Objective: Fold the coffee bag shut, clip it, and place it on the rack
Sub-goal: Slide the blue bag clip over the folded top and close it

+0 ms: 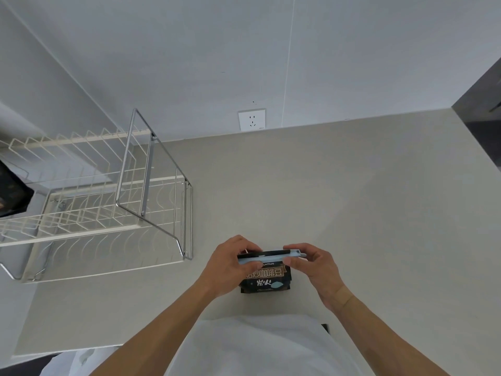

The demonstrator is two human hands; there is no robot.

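Note:
A black coffee bag [267,280] with tan and white print stands upright on the counter near its front edge. Its top is folded over, and a long pale-blue clip [268,257] lies across the fold. My left hand [230,264] pinches the left end of the clip and the bag top. My right hand [314,264] pinches the clip's right end. The wire rack [151,185], two tiers of cream wire on a chrome frame, stands to the left on the counter.
The beige counter [352,213] runs back to a grey wall with a white socket [252,119]. A dark object [13,196] sits on the rack's far left. A dark cabinet edge [479,104] rises at the right.

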